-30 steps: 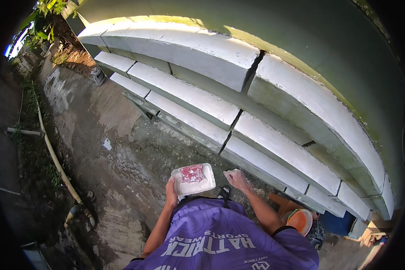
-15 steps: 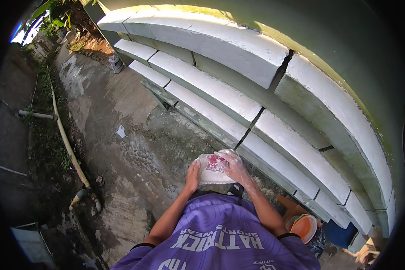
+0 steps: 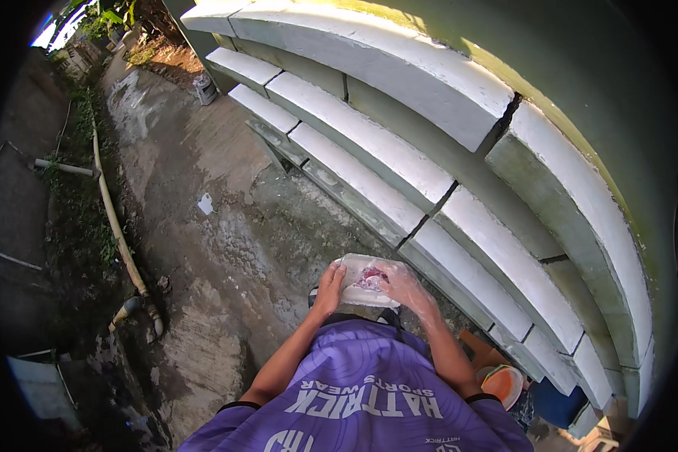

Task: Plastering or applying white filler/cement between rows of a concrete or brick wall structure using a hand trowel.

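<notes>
A shallow white tray is held in front of my waist, with a red patch smeared with white on its inner face. My left hand is closed on the tray's left edge. Over the right part of the tray lies my right hand, coated with something whitish. Its fingertips reach toward the red patch, but they are smeared by motion, so their grip cannot be made out. Ahead and to the right, long blocks with white tops stand in stepped rows against a green wall.
A stained concrete path runs to the far left, beside a long pipe. A pail stands by the far end of the blocks. Near my right elbow are an orange basin and a blue container.
My right hand has shifted over the tray, and its fingers have moved in from the far right corner toward the red patch. My left hand keeps its hold. The view has turned slightly.
</notes>
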A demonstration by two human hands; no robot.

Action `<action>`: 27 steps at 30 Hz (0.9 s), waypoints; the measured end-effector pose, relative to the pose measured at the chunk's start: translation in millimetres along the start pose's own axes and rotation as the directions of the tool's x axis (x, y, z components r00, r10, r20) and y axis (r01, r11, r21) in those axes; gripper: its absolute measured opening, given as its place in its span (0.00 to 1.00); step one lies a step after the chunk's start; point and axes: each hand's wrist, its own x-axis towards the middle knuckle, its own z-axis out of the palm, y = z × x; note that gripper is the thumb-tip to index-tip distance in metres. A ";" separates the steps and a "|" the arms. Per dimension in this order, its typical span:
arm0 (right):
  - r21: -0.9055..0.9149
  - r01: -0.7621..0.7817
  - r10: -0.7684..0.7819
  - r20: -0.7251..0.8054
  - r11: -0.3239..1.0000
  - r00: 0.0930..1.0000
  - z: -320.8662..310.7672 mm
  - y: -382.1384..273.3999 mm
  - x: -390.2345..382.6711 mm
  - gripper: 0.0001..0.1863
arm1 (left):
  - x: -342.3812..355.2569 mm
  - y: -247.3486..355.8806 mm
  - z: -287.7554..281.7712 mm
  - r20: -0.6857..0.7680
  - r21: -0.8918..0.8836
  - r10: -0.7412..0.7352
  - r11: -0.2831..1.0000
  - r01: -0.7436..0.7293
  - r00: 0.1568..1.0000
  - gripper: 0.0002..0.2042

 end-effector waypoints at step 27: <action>0.788 -0.222 0.437 -0.065 0.575 0.897 13.1 52.0 21.4 0.10 | -9.5 -14.8 -6.6 -0.020 -0.091 -0.053 0.994 0.051 0.998 0.21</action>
